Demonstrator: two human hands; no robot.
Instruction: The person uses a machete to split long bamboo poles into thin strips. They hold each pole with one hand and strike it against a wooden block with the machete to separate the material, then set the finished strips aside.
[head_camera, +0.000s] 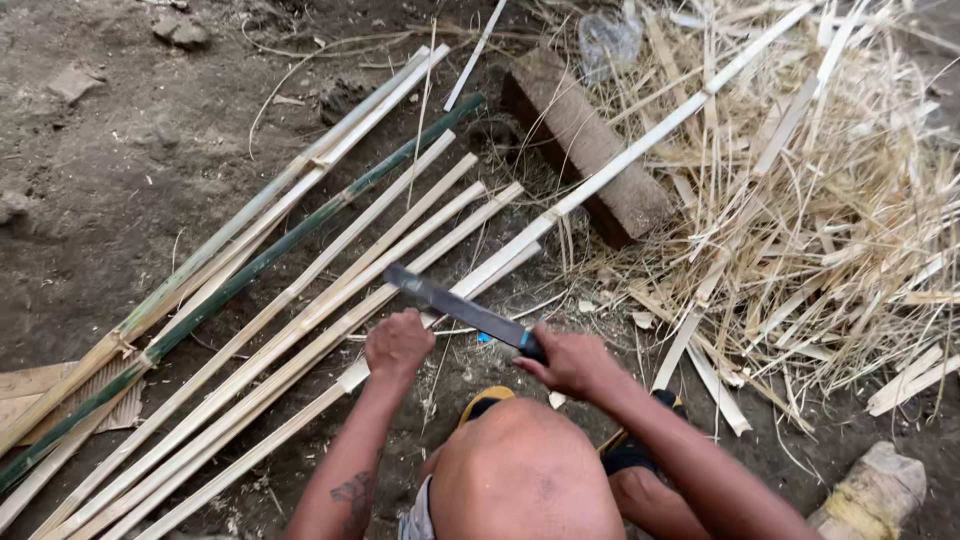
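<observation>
Splitting step, I judge. My left hand clamps the long pale split-bamboo strip; my right hand closes on the dark flat-bladed knife, blade across the strip just beyond left grip. Next: steady push along grain.

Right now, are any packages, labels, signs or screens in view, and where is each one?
Clear plastic bag: top centre, crumpled on the straw pile behind the wooden block.
Corrugated cardboard piece: left edge, flat and brown, partly under the bamboo strips.
No labels, signs or screens.
</observation>
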